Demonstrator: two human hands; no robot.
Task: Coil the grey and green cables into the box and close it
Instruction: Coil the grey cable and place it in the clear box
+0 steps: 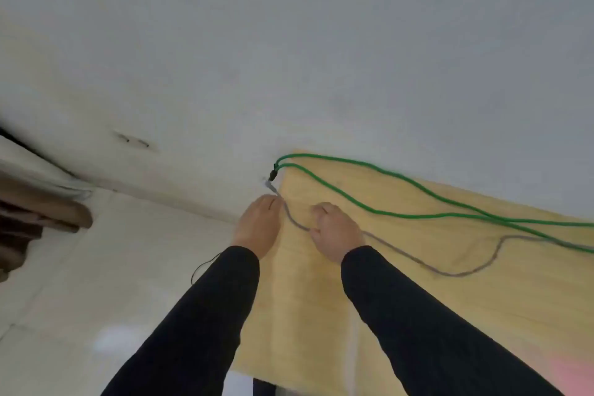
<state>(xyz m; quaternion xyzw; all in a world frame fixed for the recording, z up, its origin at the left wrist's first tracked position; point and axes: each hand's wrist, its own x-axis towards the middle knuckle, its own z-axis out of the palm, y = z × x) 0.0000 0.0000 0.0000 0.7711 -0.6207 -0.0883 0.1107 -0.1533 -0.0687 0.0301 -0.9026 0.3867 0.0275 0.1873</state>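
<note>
A grey cable lies in a loose curve across the light wooden table. My left hand pinches it near its end plug at the table's far left corner. My right hand grips the same cable a short way along. A green cable, doubled into two strands, runs from its dark plugs at the far corner off to the right edge, behind both hands. No box is in view.
A white wall rises right behind the table. Pale tiled floor lies to the left, with a dark brown piece of furniture at the left edge. A thin black wire hangs by my left sleeve.
</note>
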